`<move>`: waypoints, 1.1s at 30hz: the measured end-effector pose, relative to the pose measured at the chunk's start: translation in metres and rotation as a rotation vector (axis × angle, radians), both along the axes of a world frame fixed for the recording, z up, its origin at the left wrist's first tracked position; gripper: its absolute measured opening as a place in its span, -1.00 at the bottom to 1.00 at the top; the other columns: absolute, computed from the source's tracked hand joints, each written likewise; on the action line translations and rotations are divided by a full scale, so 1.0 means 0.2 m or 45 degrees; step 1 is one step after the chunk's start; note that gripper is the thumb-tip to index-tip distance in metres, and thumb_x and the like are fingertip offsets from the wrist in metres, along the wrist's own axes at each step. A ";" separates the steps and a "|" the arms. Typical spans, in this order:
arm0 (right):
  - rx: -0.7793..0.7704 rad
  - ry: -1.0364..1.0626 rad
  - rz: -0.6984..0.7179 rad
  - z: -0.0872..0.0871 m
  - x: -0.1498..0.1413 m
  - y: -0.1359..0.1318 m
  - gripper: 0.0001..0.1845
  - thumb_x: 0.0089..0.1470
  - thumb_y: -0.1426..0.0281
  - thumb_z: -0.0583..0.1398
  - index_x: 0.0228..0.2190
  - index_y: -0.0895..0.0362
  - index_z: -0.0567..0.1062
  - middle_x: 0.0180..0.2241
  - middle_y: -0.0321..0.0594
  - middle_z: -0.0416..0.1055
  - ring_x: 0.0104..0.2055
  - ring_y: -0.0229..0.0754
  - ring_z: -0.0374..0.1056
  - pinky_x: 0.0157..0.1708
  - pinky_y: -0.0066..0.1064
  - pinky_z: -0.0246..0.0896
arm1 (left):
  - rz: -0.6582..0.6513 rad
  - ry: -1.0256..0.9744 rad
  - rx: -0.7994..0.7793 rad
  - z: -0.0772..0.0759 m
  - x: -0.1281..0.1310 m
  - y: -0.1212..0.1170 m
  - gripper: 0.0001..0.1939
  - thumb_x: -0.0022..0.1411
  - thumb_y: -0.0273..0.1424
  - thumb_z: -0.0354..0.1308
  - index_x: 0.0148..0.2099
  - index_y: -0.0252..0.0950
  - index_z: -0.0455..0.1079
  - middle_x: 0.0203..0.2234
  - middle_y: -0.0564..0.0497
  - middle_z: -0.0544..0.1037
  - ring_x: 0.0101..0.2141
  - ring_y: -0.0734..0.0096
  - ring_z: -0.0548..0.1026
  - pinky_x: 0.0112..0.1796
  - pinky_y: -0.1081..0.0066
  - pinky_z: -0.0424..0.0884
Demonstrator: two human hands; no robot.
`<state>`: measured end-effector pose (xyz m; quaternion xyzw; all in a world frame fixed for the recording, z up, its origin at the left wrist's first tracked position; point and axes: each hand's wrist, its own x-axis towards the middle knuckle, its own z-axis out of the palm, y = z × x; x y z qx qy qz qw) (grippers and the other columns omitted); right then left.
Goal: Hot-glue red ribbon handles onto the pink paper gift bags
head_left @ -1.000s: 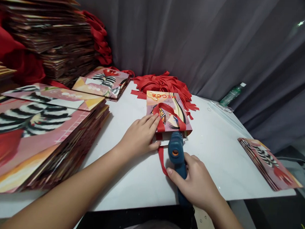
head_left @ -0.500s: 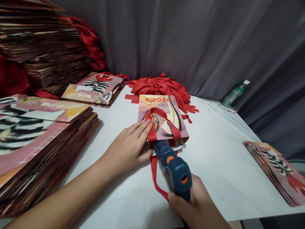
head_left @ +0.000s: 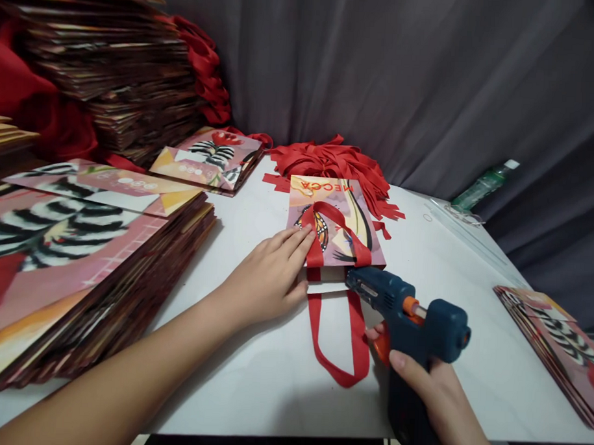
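Bag [head_left: 335,240] with MECCA lettering [head_left: 347,188]

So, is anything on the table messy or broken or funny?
I see nothing spilled or broken. The heap of flat red ribbons is messy, its ends poking out unevenly. The green bottle with a white cap slants beside the dark grey curtain instead of standing upright.

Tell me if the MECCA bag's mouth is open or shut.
Open. At the near edge of the bag, a gap shows the pale inside, with the glue gun nozzle beside its right end.
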<state>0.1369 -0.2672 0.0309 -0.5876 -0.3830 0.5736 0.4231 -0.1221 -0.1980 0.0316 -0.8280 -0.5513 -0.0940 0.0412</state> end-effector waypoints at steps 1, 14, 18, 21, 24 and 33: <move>-0.014 0.080 0.001 0.00 0.00 0.00 -0.49 -0.18 0.10 0.41 -0.19 0.09 0.58 -0.18 -0.04 0.58 -0.01 0.18 0.43 0.13 0.04 0.17 | 0.000 -0.003 -0.014 0.01 0.00 0.00 -0.29 0.23 -0.30 -0.05 0.38 -0.43 -0.02 0.34 -0.16 0.13 0.29 0.05 0.12 0.19 0.16 0.17; -0.083 0.238 0.142 -0.02 -0.12 0.04 -0.59 -0.16 0.15 0.41 -0.28 0.12 0.56 -0.30 -0.11 0.58 -0.17 0.03 0.49 -0.05 -0.15 0.33 | -0.020 -0.082 -0.052 0.00 0.00 0.00 -0.21 0.18 -0.26 0.04 0.39 -0.42 -0.04 0.34 -0.18 0.13 0.29 0.01 0.10 0.17 0.14 0.18; -0.066 0.174 0.122 -0.03 -0.13 0.04 -0.59 -0.18 0.13 0.42 -0.31 0.12 0.57 -0.33 -0.15 0.57 -0.17 0.00 0.48 -0.04 -0.20 0.31 | -0.025 -0.091 -0.048 0.00 0.00 0.00 -0.21 0.19 -0.24 0.04 0.39 -0.45 -0.04 0.34 -0.18 0.11 0.29 0.01 0.09 0.19 0.15 0.14; -0.025 0.091 0.146 -0.04 -0.13 0.04 -0.58 -0.17 0.11 0.41 -0.32 0.12 0.57 -0.32 -0.15 0.57 -0.19 0.00 0.47 -0.02 -0.17 0.28 | -0.024 -0.101 -0.057 0.00 0.00 0.00 -0.20 0.19 -0.24 0.05 0.39 -0.44 -0.05 0.34 -0.18 0.11 0.29 0.02 0.08 0.20 0.16 0.12; -0.007 0.036 0.186 -0.06 -0.12 0.04 -0.57 -0.15 0.09 0.40 -0.29 0.11 0.55 -0.31 -0.15 0.57 -0.17 0.01 0.46 -0.02 -0.16 0.26 | -0.019 -0.108 -0.063 0.00 0.00 0.00 -0.20 0.18 -0.24 0.05 0.40 -0.40 -0.06 0.34 -0.17 0.12 0.30 0.02 0.08 0.20 0.15 0.10; 0.045 -0.072 0.209 -0.08 -0.12 0.03 -0.57 -0.12 0.07 0.37 -0.30 0.13 0.55 -0.32 -0.12 0.57 -0.19 0.03 0.47 -0.07 -0.16 0.28 | -0.007 -0.111 -0.061 -0.01 0.00 0.00 -0.20 0.18 -0.23 0.04 0.40 -0.39 -0.05 0.35 -0.15 0.11 0.29 0.02 0.08 0.20 0.16 0.10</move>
